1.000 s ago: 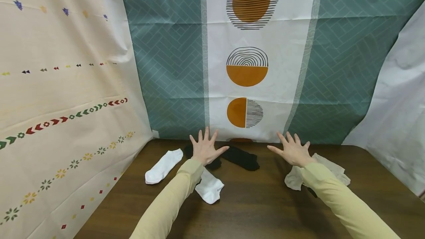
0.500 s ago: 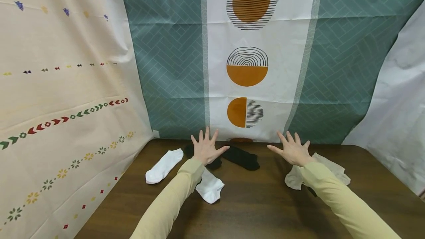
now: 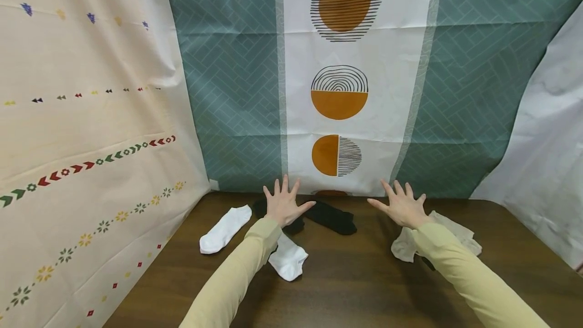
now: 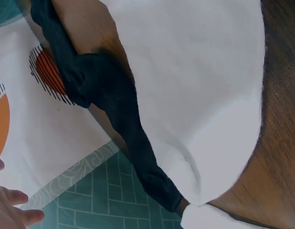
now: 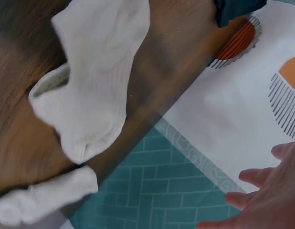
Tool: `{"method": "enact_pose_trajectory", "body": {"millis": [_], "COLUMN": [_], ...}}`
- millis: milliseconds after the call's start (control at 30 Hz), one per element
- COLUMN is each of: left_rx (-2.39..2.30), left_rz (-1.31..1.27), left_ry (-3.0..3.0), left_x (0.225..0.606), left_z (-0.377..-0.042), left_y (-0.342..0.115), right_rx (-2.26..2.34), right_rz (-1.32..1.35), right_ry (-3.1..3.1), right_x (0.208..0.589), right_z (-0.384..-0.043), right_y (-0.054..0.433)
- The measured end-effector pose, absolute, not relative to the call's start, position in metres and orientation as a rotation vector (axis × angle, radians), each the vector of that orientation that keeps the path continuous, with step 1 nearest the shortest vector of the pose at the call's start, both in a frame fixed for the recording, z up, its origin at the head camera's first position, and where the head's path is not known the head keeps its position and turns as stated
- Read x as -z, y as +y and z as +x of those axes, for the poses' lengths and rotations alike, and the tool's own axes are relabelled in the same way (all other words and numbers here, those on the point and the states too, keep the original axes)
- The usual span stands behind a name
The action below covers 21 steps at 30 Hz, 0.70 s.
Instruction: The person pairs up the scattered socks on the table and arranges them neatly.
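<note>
Both hands hang with fingers spread over the back of the table, holding nothing. Below and around my left hand (image 3: 283, 206) lie black socks (image 3: 332, 218), partly hidden by it. One white sock (image 3: 225, 229) lies to its left, and another white sock (image 3: 289, 261) shows beside the left forearm. My right hand (image 3: 404, 208) is nearest to light beige socks (image 3: 455, 231), which the right sleeve partly covers. A small dark patch peeks out under that sleeve. In the right wrist view, a beige sock (image 5: 100, 81) lies with its cuff opening visible.
The brown wooden table (image 3: 350, 287) ends at a hanging green and white cloth (image 3: 237, 90) right behind the hands. A cream patterned cloth (image 3: 91, 191) hangs along the left side, and a white cloth (image 3: 546, 156) along the right.
</note>
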<state>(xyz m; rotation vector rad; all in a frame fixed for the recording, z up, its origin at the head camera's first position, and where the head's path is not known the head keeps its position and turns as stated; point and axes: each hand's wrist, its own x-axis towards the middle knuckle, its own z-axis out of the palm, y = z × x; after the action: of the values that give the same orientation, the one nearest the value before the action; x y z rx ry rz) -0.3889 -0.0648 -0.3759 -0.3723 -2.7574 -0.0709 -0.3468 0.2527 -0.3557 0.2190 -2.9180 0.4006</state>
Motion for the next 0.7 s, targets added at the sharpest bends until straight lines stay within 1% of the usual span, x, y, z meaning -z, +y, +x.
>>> {"method": "enact_pose_trajectory", "body": {"millis": [233, 433, 700], "left_rx": [0.155, 0.225, 0.252], "left_rz": [-0.45, -0.444, -0.426], "left_ry": [-2.651, -2.671, -2.71], "left_x": [0.383, 0.384, 0.387], "left_z": [-0.391, -0.393, -0.395], "left_y": [-0.063, -0.06, -0.054], "right_rx": [-0.617, -0.733, -1.002], "right_rz": [0.178, 0.18, 0.227], "right_ry": [-2.875, -2.868, -2.859], "right_x": [0.353, 0.355, 0.357], "right_z": [-0.347, -0.346, -0.347], "right_y": [0.249, 0.244, 0.234]}}
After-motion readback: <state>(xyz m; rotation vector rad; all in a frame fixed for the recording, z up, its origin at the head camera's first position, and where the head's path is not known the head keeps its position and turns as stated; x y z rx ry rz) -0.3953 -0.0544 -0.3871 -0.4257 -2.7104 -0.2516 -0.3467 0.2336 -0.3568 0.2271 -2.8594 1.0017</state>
